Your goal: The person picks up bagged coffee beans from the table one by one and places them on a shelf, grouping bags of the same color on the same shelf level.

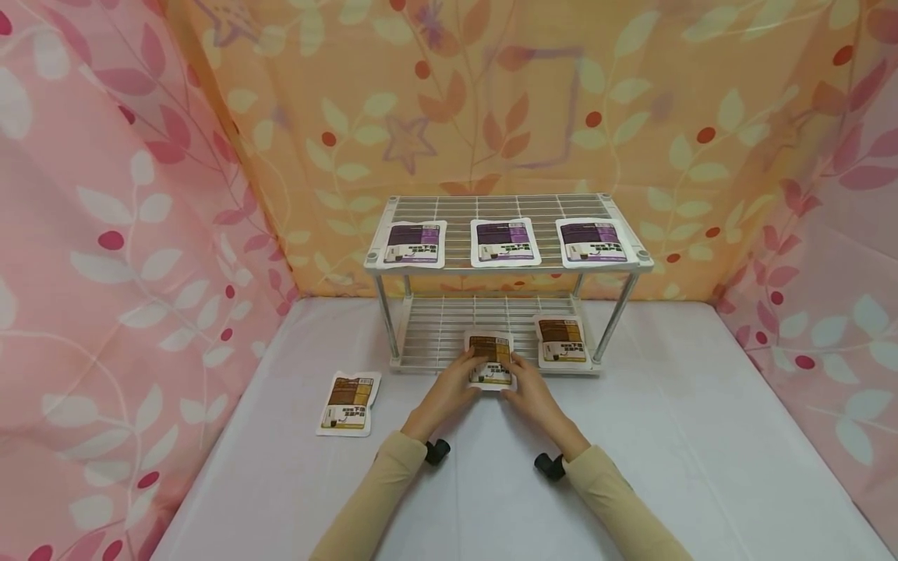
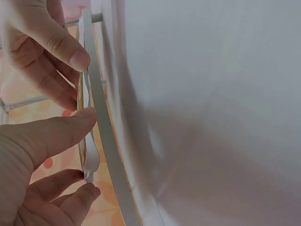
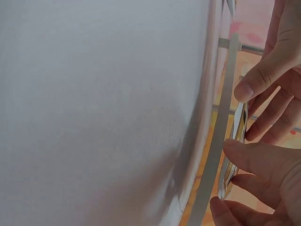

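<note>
A white pouch with a brown and yellow label (image 1: 493, 375) lies at the front middle of the rack's lower shelf (image 1: 442, 327). My left hand (image 1: 449, 388) pinches its left edge, and my right hand (image 1: 535, 394) holds the right edge. In the left wrist view, the left thumb (image 2: 70, 127) is on the edge facing me, with fingertips at the pouch's side. The right wrist view has the right thumb (image 3: 254, 153) placed likewise, close to the shelf's front bar (image 3: 221, 127).
Another brown-label pouch (image 1: 563, 341) sits at the lower shelf's right. A third one (image 1: 348, 403) lies on the white table left of the rack. Three purple-label pouches, left (image 1: 414, 245), middle (image 1: 505, 242) and right (image 1: 593, 241), line the top shelf. Patterned curtains surround the table.
</note>
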Demonstrator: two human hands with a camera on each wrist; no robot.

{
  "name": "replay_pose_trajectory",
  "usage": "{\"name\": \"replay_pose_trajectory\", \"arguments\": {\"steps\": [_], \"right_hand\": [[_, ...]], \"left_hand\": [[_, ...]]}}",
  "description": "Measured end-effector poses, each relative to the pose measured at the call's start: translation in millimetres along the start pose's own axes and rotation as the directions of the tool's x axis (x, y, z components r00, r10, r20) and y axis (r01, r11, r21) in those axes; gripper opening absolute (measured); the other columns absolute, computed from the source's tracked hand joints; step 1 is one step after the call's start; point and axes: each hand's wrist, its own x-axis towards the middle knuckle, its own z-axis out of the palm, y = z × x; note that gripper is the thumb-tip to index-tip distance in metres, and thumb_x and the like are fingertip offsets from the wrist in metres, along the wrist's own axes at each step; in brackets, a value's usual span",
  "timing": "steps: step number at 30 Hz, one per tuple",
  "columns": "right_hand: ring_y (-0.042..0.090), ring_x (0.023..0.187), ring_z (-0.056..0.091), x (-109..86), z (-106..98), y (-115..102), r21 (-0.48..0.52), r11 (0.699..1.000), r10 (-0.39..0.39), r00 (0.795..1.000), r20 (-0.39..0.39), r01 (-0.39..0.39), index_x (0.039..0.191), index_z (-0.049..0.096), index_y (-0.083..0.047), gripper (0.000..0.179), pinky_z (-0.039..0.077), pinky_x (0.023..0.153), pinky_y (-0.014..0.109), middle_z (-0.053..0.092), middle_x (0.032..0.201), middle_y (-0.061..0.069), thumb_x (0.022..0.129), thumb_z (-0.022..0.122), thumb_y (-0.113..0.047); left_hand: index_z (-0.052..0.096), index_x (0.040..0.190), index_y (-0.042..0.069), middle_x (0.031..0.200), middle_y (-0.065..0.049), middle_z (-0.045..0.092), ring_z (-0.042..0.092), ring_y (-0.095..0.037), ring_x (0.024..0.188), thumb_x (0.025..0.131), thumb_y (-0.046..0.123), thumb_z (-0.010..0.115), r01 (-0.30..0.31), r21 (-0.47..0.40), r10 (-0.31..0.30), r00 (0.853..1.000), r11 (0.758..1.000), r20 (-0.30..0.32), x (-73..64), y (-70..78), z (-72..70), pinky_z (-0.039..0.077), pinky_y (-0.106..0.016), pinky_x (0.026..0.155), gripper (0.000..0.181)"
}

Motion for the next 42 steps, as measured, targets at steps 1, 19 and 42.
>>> {"name": "replay_pose_trajectory", "arguments": {"steps": [1, 19, 42], "right_hand": [[0.048, 0.120, 0.041, 0.7, -0.5, 0.0, 0.002, 1.000, 0.001, 1.000, -0.001, -0.001, 0.123, 0.054, 0.008, 0.056, 0.037, 0.099, 0.057, 0.041, 0.134, 0.032, 0.072, 0.075, 0.000], [0.051, 0.117, 0.043, 16.9, -4.9, 9.7, -0.011, 1.000, -0.026, 1.000, -0.006, 0.026, 0.121, 0.054, 0.011, 0.050, 0.039, 0.095, 0.059, 0.042, 0.131, 0.035, 0.075, 0.071, 0.002], [0.049, 0.121, 0.041, 36.9, -7.7, 16.4, -0.038, 0.999, 0.014, 0.997, 0.071, -0.012, 0.123, 0.051, 0.013, 0.046, 0.037, 0.099, 0.056, 0.040, 0.132, 0.034, 0.081, 0.065, 0.002]], "left_hand": [[0.051, 0.131, 0.007, 0.143, -0.022, 0.036, 0.037, -0.037, 0.130, 0.078, 0.003, 0.071, 0.000, 0.007, 0.000, 1.000, 1.000, 0.006, 1.3, -0.2, -0.3, 0.039, -0.047, 0.101, 0.057], [0.053, 0.128, 0.002, 0.142, -0.022, 0.037, 0.037, -0.036, 0.130, 0.080, 0.009, 0.071, 0.001, 0.048, -0.004, 0.999, 0.999, 0.044, 27.1, -7.4, 0.3, 0.038, -0.042, 0.104, 0.052], [0.055, 0.127, 0.002, 0.143, -0.022, 0.036, 0.039, -0.036, 0.129, 0.084, 0.014, 0.068, 0.030, 0.101, -0.037, 0.997, 0.994, 0.069, 49.3, -18.9, 6.9, 0.036, -0.044, 0.105, 0.046]]}}
